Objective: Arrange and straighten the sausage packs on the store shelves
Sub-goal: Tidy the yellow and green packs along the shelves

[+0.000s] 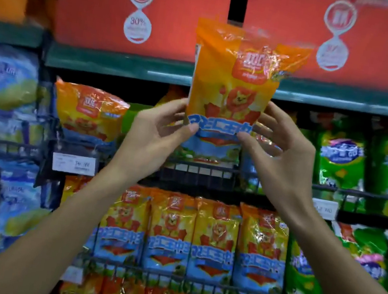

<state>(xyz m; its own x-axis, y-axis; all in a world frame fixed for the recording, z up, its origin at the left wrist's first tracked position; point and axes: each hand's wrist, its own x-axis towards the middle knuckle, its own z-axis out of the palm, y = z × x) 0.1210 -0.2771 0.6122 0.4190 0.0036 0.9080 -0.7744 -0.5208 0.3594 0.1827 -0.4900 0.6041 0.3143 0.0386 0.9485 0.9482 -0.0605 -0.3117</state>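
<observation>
Glossy orange-and-blue plastic sausage pack [228, 96] held upright at centre, above the black wire shelf rail [199, 170] | left hand [156, 136] at 8 o'clock, right hand [280, 154] at 4 o'clock, thumbs pinching its lower front, other fingers loosely spread | likely light, soft, slippery film; best gripped low by both side edges.

Your 2 forearms reach up and forward; your left hand [158, 129] and right hand [285, 150] pinch the sausage pack [232, 87] between thumbs and fingers.

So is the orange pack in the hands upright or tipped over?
Upright. The orange pack stands vertical, logo at top, with the left hand and right hand gripping its lower sides.
</observation>
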